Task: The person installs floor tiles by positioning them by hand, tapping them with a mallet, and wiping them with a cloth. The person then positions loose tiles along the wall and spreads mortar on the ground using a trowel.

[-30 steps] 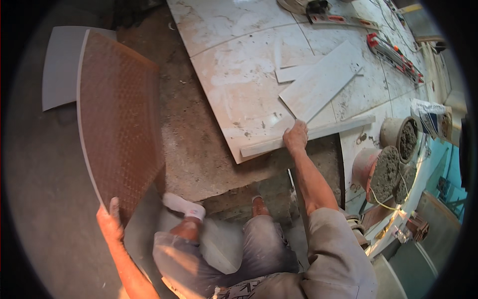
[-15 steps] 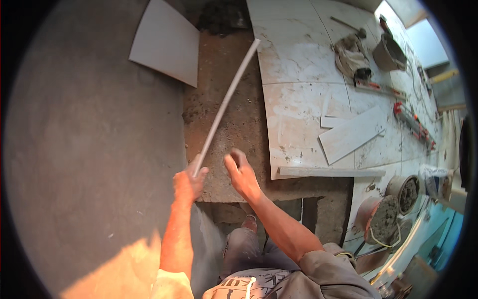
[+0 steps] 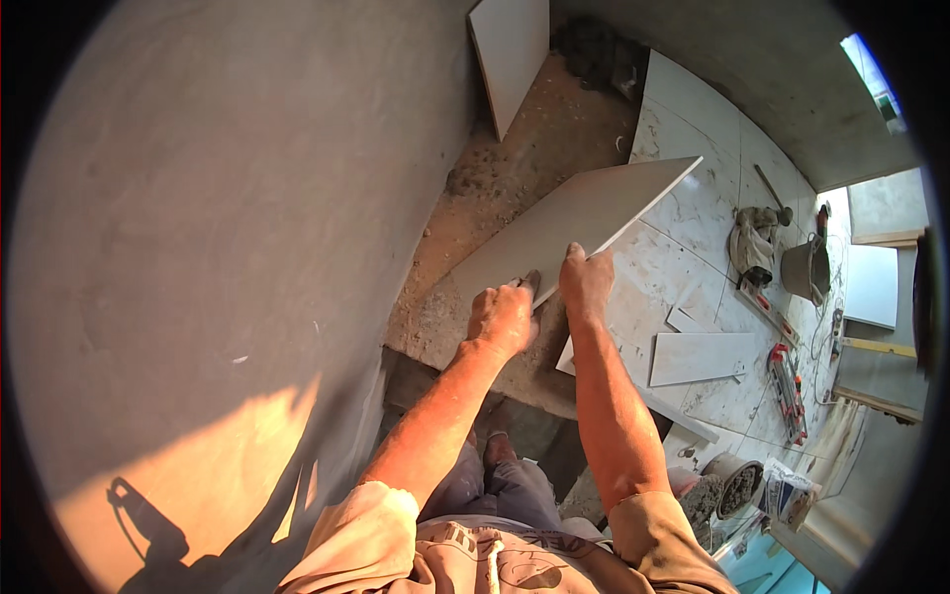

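- Grey wall (image 3: 247, 198) fills the left of the head view; beside it runs a strip of brown ground (image 3: 529, 148).
- White laid tiles (image 3: 693, 129) cover the floor to the right; that part looks done.
- Left hand (image 3: 503, 317) and right hand (image 3: 587, 280) both pinch the near edge of a tile (image 3: 564, 218), tilted above the strip; whether its far side touches down, I cannot tell.
- This tile seems not yet set, and the strip seems left to cover.
- Another tile (image 3: 513, 59) stands by the wall, apparently unlaid.
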### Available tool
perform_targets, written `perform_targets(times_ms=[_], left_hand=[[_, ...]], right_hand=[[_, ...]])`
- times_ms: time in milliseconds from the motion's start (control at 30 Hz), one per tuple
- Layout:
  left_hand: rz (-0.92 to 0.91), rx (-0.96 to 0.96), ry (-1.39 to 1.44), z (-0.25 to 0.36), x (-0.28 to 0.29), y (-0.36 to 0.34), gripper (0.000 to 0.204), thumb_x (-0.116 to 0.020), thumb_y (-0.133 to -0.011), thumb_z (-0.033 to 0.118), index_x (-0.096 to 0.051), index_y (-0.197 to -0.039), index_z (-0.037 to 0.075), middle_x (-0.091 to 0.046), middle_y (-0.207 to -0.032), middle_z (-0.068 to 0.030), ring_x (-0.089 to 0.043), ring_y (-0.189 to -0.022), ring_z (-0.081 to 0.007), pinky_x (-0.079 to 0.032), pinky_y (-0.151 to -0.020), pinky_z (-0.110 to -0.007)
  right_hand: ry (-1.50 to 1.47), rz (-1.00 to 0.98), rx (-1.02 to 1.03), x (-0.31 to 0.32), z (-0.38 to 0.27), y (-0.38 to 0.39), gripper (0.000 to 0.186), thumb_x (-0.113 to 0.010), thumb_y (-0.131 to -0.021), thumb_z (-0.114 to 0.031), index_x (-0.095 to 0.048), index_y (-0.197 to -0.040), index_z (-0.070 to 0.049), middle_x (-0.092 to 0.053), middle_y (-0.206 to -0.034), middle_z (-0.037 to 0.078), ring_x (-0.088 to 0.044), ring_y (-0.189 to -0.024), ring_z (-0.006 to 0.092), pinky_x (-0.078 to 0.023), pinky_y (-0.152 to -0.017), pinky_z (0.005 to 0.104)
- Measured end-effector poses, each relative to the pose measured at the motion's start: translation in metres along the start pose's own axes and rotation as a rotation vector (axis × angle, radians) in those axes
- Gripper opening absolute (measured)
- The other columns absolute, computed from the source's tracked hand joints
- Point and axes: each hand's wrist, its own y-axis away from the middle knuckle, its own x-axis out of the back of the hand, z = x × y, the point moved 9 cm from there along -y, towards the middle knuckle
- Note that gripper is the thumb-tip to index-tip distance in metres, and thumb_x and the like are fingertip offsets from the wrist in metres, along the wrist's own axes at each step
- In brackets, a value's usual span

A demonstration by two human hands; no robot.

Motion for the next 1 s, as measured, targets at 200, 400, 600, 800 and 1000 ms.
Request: perform_targets(times_ms=[200, 400, 600, 800, 1000], left_hand=[[0.05, 0.062, 0.133, -0.016, -0.006, 0.001, 0.031, -0.062, -0.075, 0.02, -0.058, -0.105, 0.011, -0.065, -0.083, -0.0211, -0.064, -0.081, -0.0373, -0.052, -0.072, -0.044], [-0.018, 0.032, 0.121, 0.008, -0.011, 0.006, 0.01, -0.058, -0.075, 0.01, -0.065, -0.077, 0.003, -0.066, -0.081, -0.0201, -0.066, -0.082, -0.0337, -0.052, -0.073, -0.042], [0.09, 0.081, 0.337, -0.022, 0.007, 0.003, 0.075, -0.059, -0.065, 0.074, -0.066, -0.088, 0.004, -0.065, -0.082, -0.0228, -0.062, -0.086, -0.0398, -0.051, -0.074, -0.043], [0.191, 0.671, 0.83, -0.171, -0.048, 0.098, 0.069, -0.054, -0.083, 0.06, -0.062, -0.105, -0.005, -0.066, -0.097, -0.0136, -0.063, -0.091, -0.0203, -0.049, -0.079, -0.031], [0.399, 1.067, 1.249, -0.185, -0.138, 0.297, 0.043, -0.054, -0.089, 0.046, -0.062, -0.078, 0.006, -0.059, -0.069, -0.0002, -0.051, -0.059, -0.0073, -0.036, -0.051, -0.023]], right_hand=[[0.152, -0.034, -0.033, -0.008, -0.013, 0.002, 0.036, -0.056, -0.081, -0.018, -0.05, -0.107, 0.007, -0.061, -0.101, 0.027, -0.057, -0.101, 0.0408, -0.043, -0.088, 0.0431], [0.309, -0.026, -0.03, 0.0, 0.011, -0.014, 0.042, -0.053, -0.079, -0.02, -0.051, -0.107, 0.01, -0.059, -0.104, 0.031, -0.057, -0.1, 0.043, -0.044, -0.088, 0.044], [0.3, -0.115, 0.005, -0.014, -0.017, -0.023, 0.049, -0.05, -0.079, -0.023, -0.045, -0.106, 0.017, -0.059, -0.101, 0.032, -0.058, -0.101, 0.0414, -0.045, -0.089, 0.0428], [0.281, -0.145, 0.017, -0.031, -0.023, -0.013, 0.045, -0.051, -0.076, -0.025, -0.051, -0.097, 0.014, -0.06, -0.102, 0.03, -0.059, -0.101, 0.0382, -0.045, -0.089, 0.0398], [0.278, -0.353, 0.049, -0.042, -0.039, -0.019, 0.058, -0.05, -0.075, -0.029, -0.05, -0.109, 0.018, -0.057, -0.112, 0.03, -0.056, -0.108, 0.0363, -0.042, -0.094, 0.0362]])
